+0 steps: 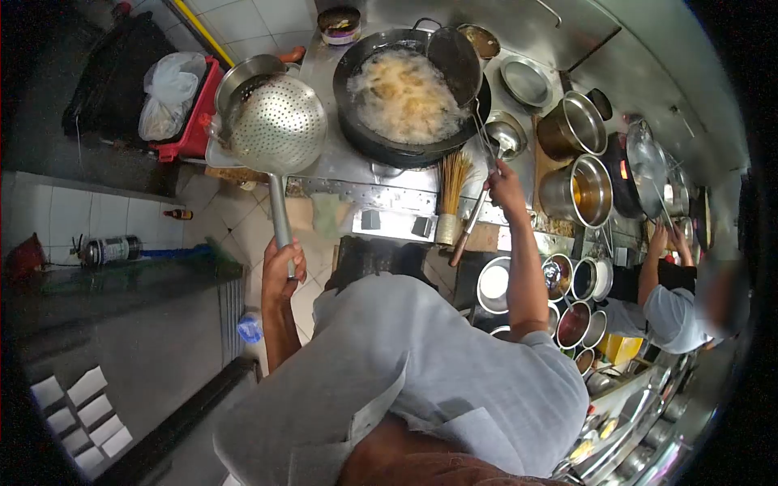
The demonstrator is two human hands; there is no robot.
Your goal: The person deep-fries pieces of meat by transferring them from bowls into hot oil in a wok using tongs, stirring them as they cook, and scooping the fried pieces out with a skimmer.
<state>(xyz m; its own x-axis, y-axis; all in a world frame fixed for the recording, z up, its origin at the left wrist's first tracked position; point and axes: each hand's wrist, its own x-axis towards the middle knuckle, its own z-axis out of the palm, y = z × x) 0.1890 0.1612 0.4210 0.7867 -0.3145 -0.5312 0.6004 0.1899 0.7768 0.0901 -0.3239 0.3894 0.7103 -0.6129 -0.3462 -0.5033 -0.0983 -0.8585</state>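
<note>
My left hand (284, 266) is wrapped round the metal handle of a big perforated skimmer (279, 125), which is held up over a metal pot (231, 85) left of the wok. My right hand (506, 190) grips the thin wire handle of a dark round mesh strainer (454, 66). The strainer leans at the right side of a black wok (356, 130). Pale golden pieces of food (405, 93) fry in bubbling oil there. Close to my right hand lies a ladle (508, 134) with a wooden handle, and a bamboo brush (454, 182) stands beside it.
Deep steel pots (596, 190) stand to the right, with bowls (494, 285) of ingredients nearer me. Further right, a co-worker (677, 304) works at another wok (628, 174). A red bin (198, 121) with plastic bags is at the left, above a tiled floor (231, 215).
</note>
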